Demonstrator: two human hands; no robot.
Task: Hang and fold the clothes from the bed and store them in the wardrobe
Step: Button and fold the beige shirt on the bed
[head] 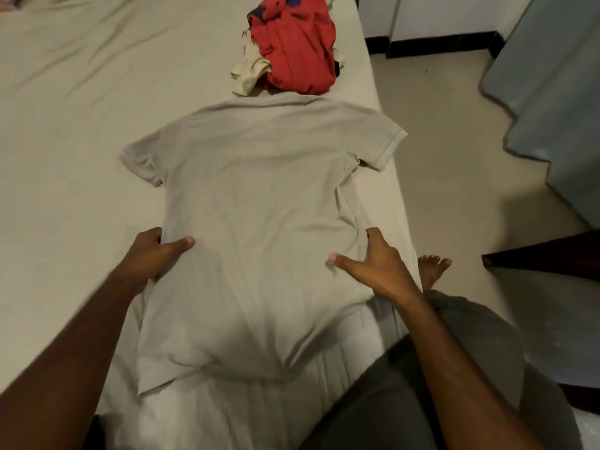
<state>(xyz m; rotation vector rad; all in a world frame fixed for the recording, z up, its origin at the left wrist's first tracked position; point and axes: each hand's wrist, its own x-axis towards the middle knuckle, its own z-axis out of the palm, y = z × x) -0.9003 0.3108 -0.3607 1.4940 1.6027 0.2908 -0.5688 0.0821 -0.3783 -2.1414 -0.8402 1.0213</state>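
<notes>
A pale grey short-sleeved shirt [259,203] lies spread flat on the bed [81,125], collar end away from me, hem hanging over the near edge. My left hand [152,254] grips the shirt's left side edge, thumb on top and fingers curled under the cloth. My right hand [373,264] holds the right side edge the same way, thumb lying across the fabric. Beyond the collar sits a heap of clothes: a red garment [295,43] with dark blue marks on top of a cream one [250,69].
The bed's right edge runs beside a strip of beige floor [438,157]. A blue-grey wardrobe or cabinet [558,92] stands at the right, with a dark wooden edge [535,254] below it. My bare foot [433,264] and knee are by the bed's corner.
</notes>
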